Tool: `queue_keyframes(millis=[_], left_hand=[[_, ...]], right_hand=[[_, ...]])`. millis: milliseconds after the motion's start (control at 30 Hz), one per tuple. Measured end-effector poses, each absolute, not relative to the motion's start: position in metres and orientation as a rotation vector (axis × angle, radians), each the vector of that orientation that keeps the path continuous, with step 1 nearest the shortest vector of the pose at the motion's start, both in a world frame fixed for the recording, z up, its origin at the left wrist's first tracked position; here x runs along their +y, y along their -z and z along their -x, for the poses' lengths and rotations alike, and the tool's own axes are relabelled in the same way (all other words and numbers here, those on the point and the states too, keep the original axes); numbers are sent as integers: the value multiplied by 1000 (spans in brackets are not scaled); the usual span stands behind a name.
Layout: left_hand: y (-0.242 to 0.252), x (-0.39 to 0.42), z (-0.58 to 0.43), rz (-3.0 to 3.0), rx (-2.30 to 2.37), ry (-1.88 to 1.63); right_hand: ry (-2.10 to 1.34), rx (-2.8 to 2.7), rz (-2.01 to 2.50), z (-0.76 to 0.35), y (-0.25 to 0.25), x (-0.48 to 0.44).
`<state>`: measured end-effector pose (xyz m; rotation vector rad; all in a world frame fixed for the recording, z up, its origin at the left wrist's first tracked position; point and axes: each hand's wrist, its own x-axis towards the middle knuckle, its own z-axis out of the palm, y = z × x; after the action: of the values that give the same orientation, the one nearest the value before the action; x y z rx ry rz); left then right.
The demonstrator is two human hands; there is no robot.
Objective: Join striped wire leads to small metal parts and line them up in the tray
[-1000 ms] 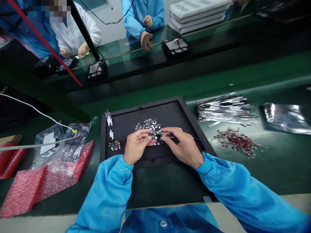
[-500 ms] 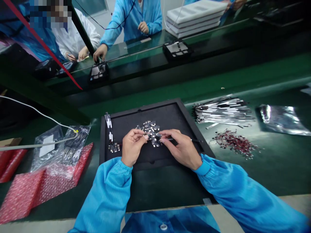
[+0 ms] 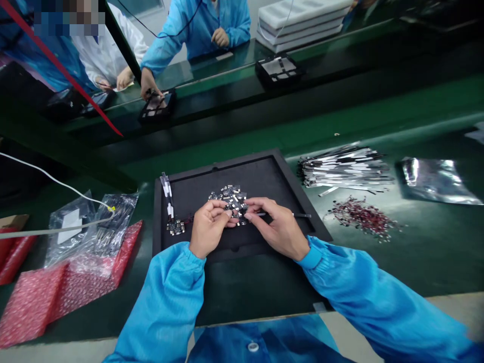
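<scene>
Both hands work over a black foam tray (image 3: pixel 260 176), close together above a loose pile of small circuit boards (image 3: pixel 230 190). My left hand (image 3: pixel 208 227) pinches a small circuit board between thumb and fingers, mostly hidden by the fingertips. My right hand (image 3: pixel 280 228) is closed in a pinch on one end of a thin flat cable (image 3: pixel 303 216), whose tail sticks out to the right behind the hand. The two sets of fingertips nearly meet. At the tray's left side lie several boards (image 3: pixel 176 228) with flat cables (image 3: pixel 166 189) attached or touching.
Right of the tray lie a heap of flat cables (image 3: pixel 348 169), a heap of small red-wired parts (image 3: pixel 363 218) and a silvery bag (image 3: pixel 434 180). To the left are clear bags (image 3: pixel 117 217) and pink bubble wrap (image 3: pixel 38 297). Co-workers handle black trays (image 3: pixel 157 107) across the bench.
My hands stay over the pile, with slight finger movement bringing the right fingertips a little nearer the left. The view shifts slightly. Across the bench, a co-worker's hand moves over a black tray.
</scene>
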<state>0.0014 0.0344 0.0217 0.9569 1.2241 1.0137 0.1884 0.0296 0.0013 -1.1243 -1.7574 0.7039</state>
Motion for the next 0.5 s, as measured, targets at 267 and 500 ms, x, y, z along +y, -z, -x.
queue_keyframes(millis=[267, 500], left_hand=[[-18, 28, -5, -1283, 1312, -871], [-15, 26, -4, -1390, 1297, -860]], right_hand=[[-663, -1787, 1115, -188, -4, 30], [-628, -1833, 1099, -189, -4, 28]])
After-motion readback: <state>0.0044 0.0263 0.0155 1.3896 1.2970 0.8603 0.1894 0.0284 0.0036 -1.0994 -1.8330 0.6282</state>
